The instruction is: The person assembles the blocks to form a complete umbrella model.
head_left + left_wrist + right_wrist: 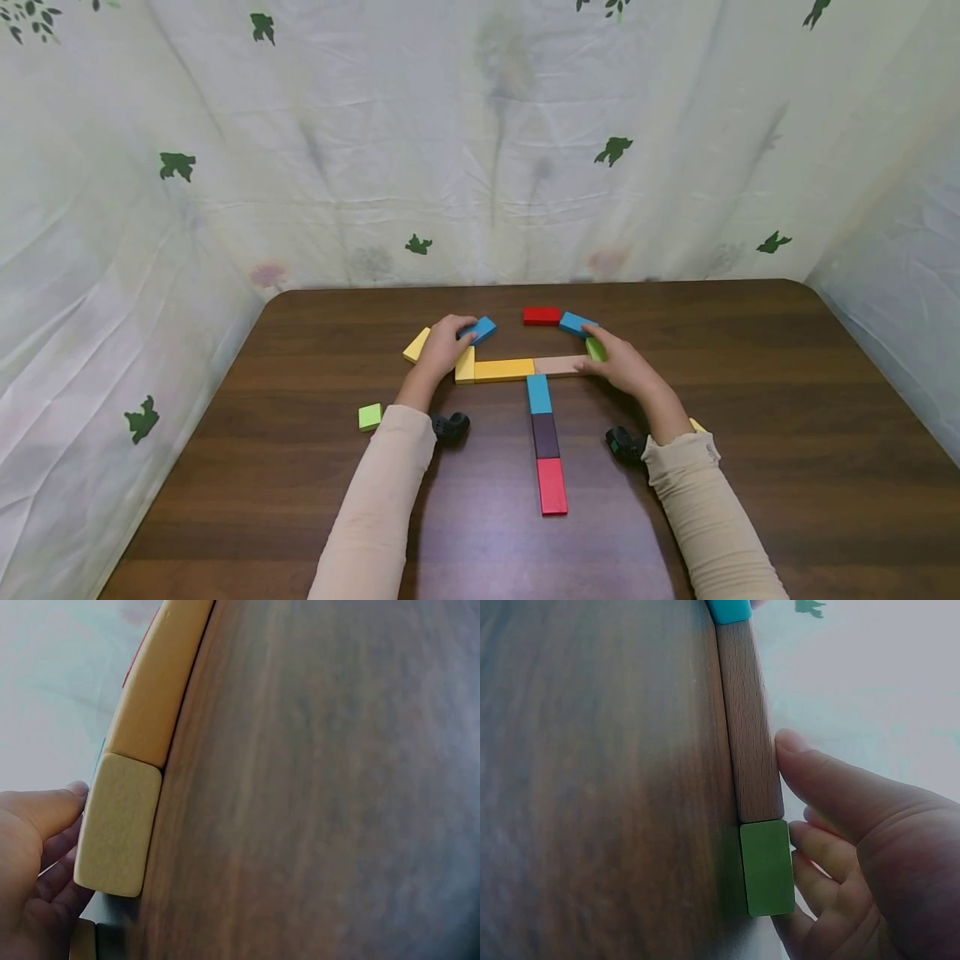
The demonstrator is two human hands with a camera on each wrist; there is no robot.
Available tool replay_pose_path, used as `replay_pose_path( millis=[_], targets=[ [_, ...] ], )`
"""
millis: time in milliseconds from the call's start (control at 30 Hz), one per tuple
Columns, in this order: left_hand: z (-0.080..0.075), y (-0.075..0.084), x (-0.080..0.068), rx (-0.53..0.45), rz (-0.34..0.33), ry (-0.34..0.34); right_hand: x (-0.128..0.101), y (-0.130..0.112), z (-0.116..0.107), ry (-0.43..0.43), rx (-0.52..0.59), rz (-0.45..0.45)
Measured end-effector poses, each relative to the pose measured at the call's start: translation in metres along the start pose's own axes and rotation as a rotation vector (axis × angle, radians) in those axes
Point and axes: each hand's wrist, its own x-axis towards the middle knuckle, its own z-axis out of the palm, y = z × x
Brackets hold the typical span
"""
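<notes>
Wooden blocks bear no writing; left hand (442, 346) grips blue block (480, 330), right hand (622, 367) touches green block (596, 349)

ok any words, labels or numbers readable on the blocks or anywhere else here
None: no text shows in any view.
The blocks, such as the red block and the green block, have plain painted faces.
The wood block is bare.
The cloth has only leaf prints, no letters.
The table carries no label.

Twelve blocks lie on the table (750, 400): three blue, three yellow, two red, two green, one purple, one plain wood.
</notes>
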Motion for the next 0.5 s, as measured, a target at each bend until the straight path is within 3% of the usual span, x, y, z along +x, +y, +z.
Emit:
replay_pose_path(
  millis=[233,500],
  targets=[
    [-0.001,-0.001,-0.003,-0.034,-0.008,0.027,0.0,0.0,0.0,-0.002,-0.001,0.001],
    [-0.011,-0.001,-0.014,-0.069,0.024,0.152,0.0,0.0,0.0,-0.004,0.005,0.005]
  ],
)
